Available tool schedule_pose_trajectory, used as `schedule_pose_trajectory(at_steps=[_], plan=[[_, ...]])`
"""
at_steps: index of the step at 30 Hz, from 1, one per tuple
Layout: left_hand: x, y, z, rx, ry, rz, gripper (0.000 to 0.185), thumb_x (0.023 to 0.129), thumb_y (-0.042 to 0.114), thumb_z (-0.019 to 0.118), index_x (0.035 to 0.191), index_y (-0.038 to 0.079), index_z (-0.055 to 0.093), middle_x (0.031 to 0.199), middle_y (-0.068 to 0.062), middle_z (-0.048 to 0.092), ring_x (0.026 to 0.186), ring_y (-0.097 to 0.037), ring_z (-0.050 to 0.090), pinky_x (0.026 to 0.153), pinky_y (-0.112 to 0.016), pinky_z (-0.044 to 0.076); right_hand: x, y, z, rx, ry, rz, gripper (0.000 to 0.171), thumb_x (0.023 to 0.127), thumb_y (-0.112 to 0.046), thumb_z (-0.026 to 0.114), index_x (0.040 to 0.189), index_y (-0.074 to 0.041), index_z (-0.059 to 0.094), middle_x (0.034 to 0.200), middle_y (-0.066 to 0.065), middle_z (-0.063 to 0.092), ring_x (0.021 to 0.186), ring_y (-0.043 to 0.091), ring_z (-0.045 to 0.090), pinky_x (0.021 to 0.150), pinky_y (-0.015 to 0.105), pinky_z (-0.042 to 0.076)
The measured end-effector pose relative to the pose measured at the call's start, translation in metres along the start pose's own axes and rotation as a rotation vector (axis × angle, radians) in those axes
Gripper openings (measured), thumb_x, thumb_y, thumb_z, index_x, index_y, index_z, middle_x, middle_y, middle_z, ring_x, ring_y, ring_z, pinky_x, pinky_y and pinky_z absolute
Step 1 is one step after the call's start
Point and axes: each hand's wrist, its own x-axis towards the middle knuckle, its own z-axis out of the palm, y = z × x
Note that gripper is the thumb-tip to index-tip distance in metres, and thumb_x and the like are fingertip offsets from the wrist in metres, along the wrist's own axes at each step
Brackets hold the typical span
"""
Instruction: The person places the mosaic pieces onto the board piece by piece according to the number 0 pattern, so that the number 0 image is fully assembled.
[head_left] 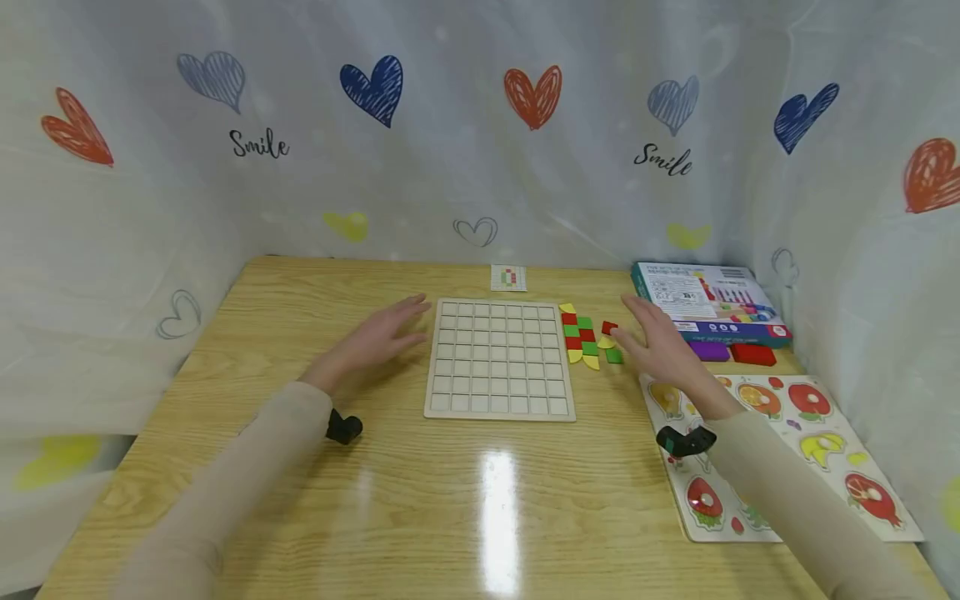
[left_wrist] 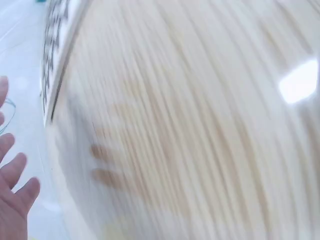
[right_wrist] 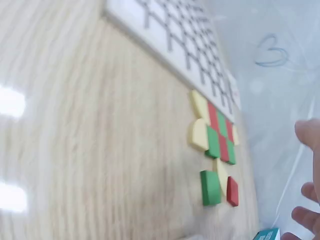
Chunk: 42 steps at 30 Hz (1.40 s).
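Observation:
A square white grid board (head_left: 500, 358) with a wooden rim lies flat in the middle of the table, its cells bare. My left hand (head_left: 375, 340) hovers off its left edge, fingers stretched and holding nothing. On the other side, my right hand (head_left: 663, 346) is held over the table with fingers extended, beside the small pieces. Red and green square tiles (head_left: 579, 335) and yellow rounded pieces (head_left: 591, 362) sit in a cluster along the board's right edge. A loose green tile (right_wrist: 211, 188) and a red tile (right_wrist: 232, 191) lie slightly apart from it.
Behind the board lies a small pattern card (head_left: 508, 277). At the back right is a flat box (head_left: 708, 302), with purple (head_left: 708, 351) and red blocks (head_left: 753, 354) in front. A fruit puzzle board (head_left: 832, 462) lies under the right forearm. A heart-print curtain (head_left: 450, 167) surrounds the table.

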Motion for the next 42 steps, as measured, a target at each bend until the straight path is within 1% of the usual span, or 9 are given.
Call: schedule_pose_trajectory(at_steps=[5,7,10,14,20,25,34,38,42], plan=[[0.011,0.003,0.011,-0.221,0.058,-0.092,0.056,0.098,0.025,0.062,0.146,0.004,0.044,0.155,-0.013,0.034,0.142,-0.034,0.03,0.116,-0.049,0.023,0.001,0.004,-0.004,0.114,0.083,0.124,0.061,0.103,-0.033,0.05,0.15,0.002,0.032,0.149,0.028,0.035,0.134,0.045,0.035,0.107,0.061,0.032],[0.015,0.003,0.014,-0.287,0.077,-0.127,0.054,0.096,0.023,0.064,0.144,0.004,0.046,0.153,-0.012,0.037,0.141,-0.034,0.033,0.116,-0.048,0.026,0.002,0.007,-0.003,0.154,0.09,0.158,0.06,0.103,-0.032,0.05,0.149,0.003,0.035,0.147,0.028,0.037,0.131,0.045,0.04,0.105,0.06,0.036],[0.019,0.002,0.019,-0.358,0.108,-0.162,0.051,0.095,0.021,0.066,0.14,0.004,0.051,0.151,-0.01,0.04,0.139,-0.033,0.036,0.115,-0.045,0.029,0.004,0.012,0.0,0.187,0.059,0.218,0.059,0.103,-0.032,0.051,0.149,0.002,0.035,0.147,0.026,0.039,0.13,0.044,0.042,0.105,0.058,0.037],[0.021,0.001,0.024,-0.395,0.124,-0.187,0.043,0.093,0.018,0.068,0.132,0.002,0.058,0.147,-0.011,0.046,0.137,-0.032,0.038,0.115,-0.046,0.027,0.004,0.017,0.007,0.203,-0.003,0.267,0.056,0.102,-0.031,0.053,0.147,0.0,0.039,0.145,0.023,0.044,0.128,0.042,0.045,0.105,0.057,0.037],[0.023,0.0,0.032,-0.348,0.107,-0.19,0.035,0.093,0.02,0.069,0.124,0.004,0.066,0.141,-0.009,0.053,0.135,-0.03,0.041,0.115,-0.045,0.028,0.004,0.016,0.021,0.178,-0.069,0.264,0.044,0.1,-0.028,0.058,0.135,-0.003,0.055,0.131,0.021,0.057,0.119,0.037,0.053,0.099,0.053,0.044],[0.023,0.0,0.035,-0.308,0.1,-0.192,0.033,0.093,0.019,0.069,0.121,0.003,0.068,0.14,-0.01,0.053,0.136,-0.03,0.04,0.115,-0.045,0.028,0.008,0.014,0.028,0.14,-0.066,0.235,0.039,0.098,-0.025,0.061,0.128,0.0,0.06,0.12,0.021,0.062,0.111,0.036,0.057,0.096,0.051,0.046],[0.021,0.001,0.037,-0.277,0.112,-0.222,0.035,0.093,0.02,0.069,0.124,0.003,0.066,0.141,-0.014,0.05,0.136,-0.034,0.038,0.114,-0.048,0.028,0.018,0.012,0.033,0.09,-0.07,0.224,0.038,0.098,-0.024,0.06,0.126,0.003,0.062,0.123,0.024,0.058,0.109,0.036,0.055,0.093,0.05,0.046],[0.02,0.001,0.036,-0.279,0.111,-0.225,0.037,0.093,0.02,0.069,0.126,0.003,0.065,0.142,-0.015,0.049,0.137,-0.035,0.038,0.115,-0.05,0.027,0.021,0.012,0.035,0.074,-0.059,0.204,0.035,0.098,-0.021,0.061,0.121,0.004,0.064,0.118,0.024,0.06,0.106,0.037,0.057,0.092,0.051,0.046],[0.02,0.0,0.036,-0.272,0.11,-0.22,0.041,0.093,0.021,0.069,0.129,0.003,0.063,0.142,-0.015,0.05,0.138,-0.034,0.036,0.118,-0.054,0.013,0.023,0.013,0.036,0.069,-0.061,0.205,0.033,0.097,-0.021,0.062,0.118,0.004,0.066,0.115,0.023,0.06,0.104,0.036,0.056,0.092,0.051,0.046]])
